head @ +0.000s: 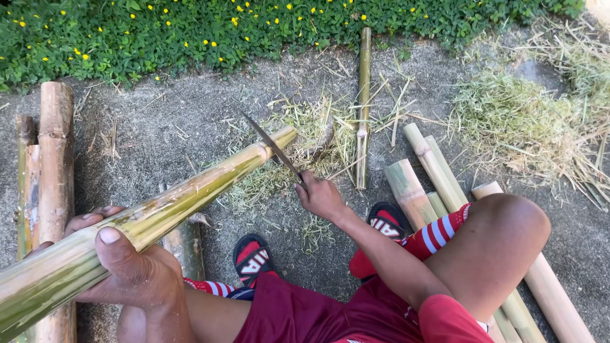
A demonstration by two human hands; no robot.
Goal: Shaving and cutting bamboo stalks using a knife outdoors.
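A long green bamboo pole [190,194] slants from the lower left up toward the middle, its far end near a heap of shavings. My left hand [130,260] wraps around the pole's near part, thumb on top. My right hand [319,195] grips the handle of a long dark knife [272,147]. The blade lies across the pole's far end, pointing up and left.
Thick brown bamboo sections [54,165] lie at the left. More cut poles [432,168] lie at the right, partly under my knee. A thin green stalk [363,105] stands out ahead. Dry shavings [527,127] cover the concrete. Flowering plants [190,28] edge the top. Sandalled feet [254,260] rest below.
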